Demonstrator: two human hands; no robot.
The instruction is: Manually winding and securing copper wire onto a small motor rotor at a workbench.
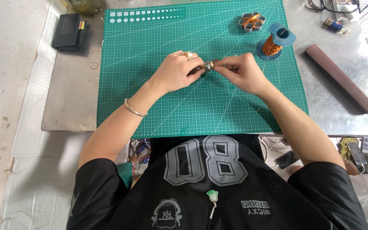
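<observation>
Holding small metal ring [210, 64] between both hands above green cutting mat [158, 85]: left hand [176, 71] pinches one side, right hand [240, 72] pinches other. Copper wire spool [274, 42] near, at mat's far right corner.

A green cutting mat [158, 81] fills the centre. Upper right on it, a blue spool of copper wire [274, 42] beside a grey wound ring piece [251, 21]. Black wallet [68, 32] upper left, long brown bar [340, 78] far right.
</observation>
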